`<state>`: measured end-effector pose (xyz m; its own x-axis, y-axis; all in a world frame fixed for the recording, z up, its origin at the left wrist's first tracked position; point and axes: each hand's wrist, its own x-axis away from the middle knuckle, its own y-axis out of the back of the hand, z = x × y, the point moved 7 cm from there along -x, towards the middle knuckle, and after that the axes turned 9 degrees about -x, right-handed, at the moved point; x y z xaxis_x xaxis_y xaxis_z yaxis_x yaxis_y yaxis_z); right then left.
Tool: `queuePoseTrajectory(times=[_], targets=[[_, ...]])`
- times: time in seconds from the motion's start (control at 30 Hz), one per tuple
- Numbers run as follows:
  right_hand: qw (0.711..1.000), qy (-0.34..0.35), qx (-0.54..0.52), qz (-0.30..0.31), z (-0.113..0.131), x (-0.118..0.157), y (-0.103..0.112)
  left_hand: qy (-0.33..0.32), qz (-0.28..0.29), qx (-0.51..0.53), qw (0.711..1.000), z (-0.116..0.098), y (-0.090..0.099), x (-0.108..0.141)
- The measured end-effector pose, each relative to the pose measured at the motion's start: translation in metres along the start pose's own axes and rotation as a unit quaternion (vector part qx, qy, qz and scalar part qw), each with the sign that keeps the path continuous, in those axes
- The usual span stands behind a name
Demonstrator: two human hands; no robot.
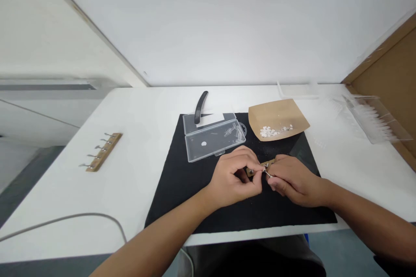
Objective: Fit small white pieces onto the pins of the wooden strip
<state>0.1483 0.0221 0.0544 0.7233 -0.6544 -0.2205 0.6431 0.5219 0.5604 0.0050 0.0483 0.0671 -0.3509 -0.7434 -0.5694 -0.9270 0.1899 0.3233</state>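
Both hands meet above a black mat (pixel 182 190). My left hand (pixel 238 175) is closed, thumb and forefinger pinched at the end of a thin metal stem (pixel 268 173); whatever small piece sits between those fingertips is too small to make out. My right hand (pixel 294 179) curls over the right end of a small wooden strip (pixel 271 163) that carries metal stems, its thumb near the pinched one. That hand covers much of the strip. Just behind my hands lies an open clear plastic case (pixel 201 150) with clear slips inside.
A curved black file (pixel 200 108) rests across the case's lid. Behind the right hand, a brown paper tray (pixel 276 112) holds white chips. Another wooden strip with metal stems (pixel 104 152) lies at left. Clear plastic pieces (pixel 370 117) lie at right by a cardboard panel (pixel 390 78). A cable (pixel 81 214) crosses the front left.
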Motion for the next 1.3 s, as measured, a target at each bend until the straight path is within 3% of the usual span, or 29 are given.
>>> queuePoseTrajectory(times=[0.27, 0.5, 1.07, 1.3], targets=[[0.998, -0.007, -0.065, 0.002, 0.004, -0.001, 0.001, 0.056, 0.033, 0.058, 0.996, 0.007, -0.002, 0.001], [0.998, -0.003, -0.063, 0.003, 0.005, -0.001, 0.001, 0.044, 0.034, 0.065, 0.996, 0.005, -0.002, 0.000], [0.987, 0.064, 0.142, -0.025, 0.008, 0.004, 0.005, -0.033, 0.063, 0.072, 0.995, -0.004, 0.000, -0.002], [0.974, 0.077, 0.206, -0.055, 0.009, 0.003, 0.012, -0.028, 0.060, 0.046, 0.997, -0.005, 0.000, 0.000]])
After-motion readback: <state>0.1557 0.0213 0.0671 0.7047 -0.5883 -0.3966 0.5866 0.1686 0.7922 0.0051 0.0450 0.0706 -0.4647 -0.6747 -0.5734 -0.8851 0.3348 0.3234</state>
